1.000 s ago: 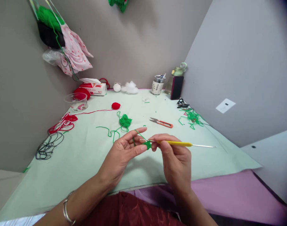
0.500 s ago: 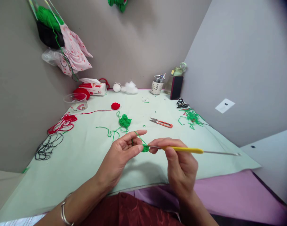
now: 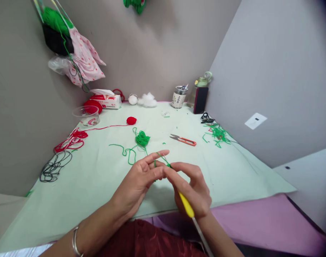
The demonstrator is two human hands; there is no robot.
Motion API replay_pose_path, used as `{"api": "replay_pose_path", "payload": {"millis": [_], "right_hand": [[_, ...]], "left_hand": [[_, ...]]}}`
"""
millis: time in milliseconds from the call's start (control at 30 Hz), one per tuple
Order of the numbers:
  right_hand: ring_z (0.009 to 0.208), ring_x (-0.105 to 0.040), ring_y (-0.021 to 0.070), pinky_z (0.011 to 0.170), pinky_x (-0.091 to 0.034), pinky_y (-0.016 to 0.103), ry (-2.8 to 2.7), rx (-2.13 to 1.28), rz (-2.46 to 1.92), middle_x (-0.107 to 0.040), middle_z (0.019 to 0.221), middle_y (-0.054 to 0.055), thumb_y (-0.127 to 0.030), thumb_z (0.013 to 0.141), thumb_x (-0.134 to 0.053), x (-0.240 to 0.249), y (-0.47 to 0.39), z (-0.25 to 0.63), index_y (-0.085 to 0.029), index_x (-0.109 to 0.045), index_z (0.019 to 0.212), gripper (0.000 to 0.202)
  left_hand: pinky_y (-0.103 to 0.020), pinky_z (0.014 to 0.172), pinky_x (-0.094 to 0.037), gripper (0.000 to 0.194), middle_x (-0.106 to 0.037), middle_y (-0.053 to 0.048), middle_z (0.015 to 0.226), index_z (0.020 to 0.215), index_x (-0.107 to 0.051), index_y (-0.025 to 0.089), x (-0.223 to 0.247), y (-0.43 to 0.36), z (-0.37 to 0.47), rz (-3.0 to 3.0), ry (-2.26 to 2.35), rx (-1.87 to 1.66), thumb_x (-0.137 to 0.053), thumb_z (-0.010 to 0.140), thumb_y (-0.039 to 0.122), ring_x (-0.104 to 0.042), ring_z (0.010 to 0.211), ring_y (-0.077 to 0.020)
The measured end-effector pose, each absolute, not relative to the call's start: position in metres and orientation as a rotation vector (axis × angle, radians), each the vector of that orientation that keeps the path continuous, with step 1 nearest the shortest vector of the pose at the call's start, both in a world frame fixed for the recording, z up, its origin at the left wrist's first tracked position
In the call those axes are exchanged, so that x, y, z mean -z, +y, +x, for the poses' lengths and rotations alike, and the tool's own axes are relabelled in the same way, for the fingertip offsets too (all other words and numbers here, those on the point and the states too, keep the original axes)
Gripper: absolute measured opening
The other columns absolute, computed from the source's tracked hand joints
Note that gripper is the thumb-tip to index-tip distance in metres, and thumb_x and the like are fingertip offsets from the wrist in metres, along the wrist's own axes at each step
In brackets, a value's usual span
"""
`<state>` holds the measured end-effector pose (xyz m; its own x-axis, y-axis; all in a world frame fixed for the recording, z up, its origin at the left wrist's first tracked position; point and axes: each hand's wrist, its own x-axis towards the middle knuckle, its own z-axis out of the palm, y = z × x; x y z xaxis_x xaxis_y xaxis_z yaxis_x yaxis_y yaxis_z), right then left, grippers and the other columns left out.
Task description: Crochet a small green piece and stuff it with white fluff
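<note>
Smooth yellow plastic on the hook (image 3: 186, 206), metal shaft (image 3: 202, 235) bare; matt green yarn (image 3: 142, 139), clear glossy plastic tub (image 3: 90, 121) far left, fluffy stuffing (image 3: 147, 100) far side, polished metal bangle (image 3: 75, 242) near left!

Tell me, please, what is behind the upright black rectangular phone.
Behind the upright black rectangular phone stands a translucent greenish lidded bottle. Its top and left side show; the phone covers its lower right part, and anything else there cannot be seen.

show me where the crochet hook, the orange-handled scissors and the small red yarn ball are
crochet hook (image 3: 187, 206): head view, on its yellow handle
orange-handled scissors (image 3: 182, 138): head view, on the handle near the blades
small red yarn ball (image 3: 131, 120): head view, middle of the ball
</note>
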<state>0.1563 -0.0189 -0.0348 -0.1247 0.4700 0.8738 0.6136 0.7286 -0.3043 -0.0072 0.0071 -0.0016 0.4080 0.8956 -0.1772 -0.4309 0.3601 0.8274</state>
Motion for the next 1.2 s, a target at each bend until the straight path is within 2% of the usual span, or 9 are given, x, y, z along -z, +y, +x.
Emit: {"api": "replay_pose_path", "payload": {"millis": [133,233,300,400,533,700,833,967,1200], "right_hand": [[0.078,-0.067,0.0166,0.068,-0.057,0.032,-1.413,-0.335,-0.815,-0.072,0.089,0.004,-0.010,0.102,-0.052,0.023,-0.017,0.154,-0.025,-0.074,0.110,0.027],[0.081,-0.067,0.0164,0.069,-0.057,0.031,-1.385,-0.537,-0.754,-0.074,0.093,0.004,-0.014,0.103,-0.054,0.016,-0.014,0.152,-0.025,-0.076,0.105,0.024],[0.089,-0.070,0.0173,0.074,-0.059,0.031,-1.443,-0.524,-0.765,-0.076,0.099,0.004,-0.012,0.102,-0.055,0.017,-0.013,0.149,-0.026,-0.076,0.108,0.026],[0.093,-0.073,0.0174,0.077,-0.061,0.031,-1.524,-0.320,-0.833,-0.077,0.103,0.004,-0.007,0.099,-0.060,0.025,-0.015,0.146,-0.029,-0.076,0.117,0.033],[0.097,-0.074,0.0205,0.080,-0.062,0.034,-1.623,-0.109,-0.898,-0.076,0.111,0.007,-0.007,0.094,-0.066,0.030,-0.019,0.148,-0.030,-0.076,0.122,0.038],[0.074,-0.067,0.0154,0.067,-0.058,0.031,-1.285,-0.552,-0.838,-0.073,0.089,0.004,-0.017,0.103,-0.055,0.020,-0.014,0.154,-0.025,-0.077,0.105,0.024],[0.078,-0.067,0.0144,0.070,-0.057,0.028,-1.317,-0.691,-0.814,-0.076,0.093,0.003,-0.021,0.102,-0.060,0.019,-0.010,0.152,-0.026,-0.079,0.101,0.019],[0.078,-0.068,0.0131,0.073,-0.057,0.027,-1.252,-0.759,-0.811,-0.077,0.094,0.002,-0.024,0.103,-0.059,0.023,-0.010,0.154,-0.026,-0.078,0.104,0.019],[0.072,-0.073,0.0166,0.067,-0.062,0.032,-1.199,-0.891,-0.738,-0.078,0.092,0.006,-0.031,0.107,-0.052,0.020,-0.009,0.158,-0.021,-0.074,0.100,0.025]], "left_hand": [[-0.029,0.089,-0.047,0.040,-0.067,0.000,0.085,0.119,-0.079,0.021,-0.002,0.011,-0.007,0.722,0.706,-0.985,-0.086,0.080,0.029,-0.059,0.083,-0.0132],[-0.030,0.091,-0.046,0.038,-0.067,0.000,0.086,0.118,-0.080,0.024,-0.002,0.011,-0.007,0.833,0.714,-1.002,-0.085,0.080,0.029,-0.061,0.088,-0.0152],[-0.031,0.093,-0.045,0.039,-0.068,0.000,0.087,0.118,-0.079,0.026,0.000,0.010,-0.005,0.891,0.723,-1.029,-0.086,0.080,0.029,-0.062,0.091,-0.0164],[-0.031,0.093,-0.045,0.045,-0.070,0.001,0.088,0.122,-0.077,0.027,0.003,0.008,-0.002,0.887,0.745,-1.075,-0.088,0.078,0.030,-0.063,0.091,-0.0164],[-0.030,0.091,-0.047,0.045,-0.072,-0.001,0.090,0.122,-0.078,0.022,0.003,0.009,-0.001,0.701,0.679,-0.979,-0.088,0.078,0.030,-0.063,0.086,-0.0145],[-0.029,0.090,-0.047,0.028,-0.072,-0.002,0.098,0.107,-0.083,0.021,0.000,0.011,-0.005,0.677,0.700,-0.999,-0.085,0.079,0.027,-0.061,0.086,-0.0130],[-0.030,0.092,-0.044,0.035,-0.069,-0.001,0.089,0.113,-0.081,0.025,0.001,0.010,-0.006,0.847,0.733,-1.006,-0.086,0.079,0.027,-0.060,0.091,-0.0156],[-0.031,0.092,-0.043,0.042,-0.064,0.000,0.093,0.117,-0.080,0.031,0.004,0.008,-0.007,0.882,0.750,-1.005,-0.089,0.076,0.029,-0.060,0.096,-0.0171],[-0.032,0.092,-0.040,0.031,-0.063,-0.001,0.092,0.113,-0.082,0.029,0.000,0.008,-0.011,0.942,0.767,-0.988,-0.081,0.082,0.031,-0.055,0.093,-0.0178]]}}
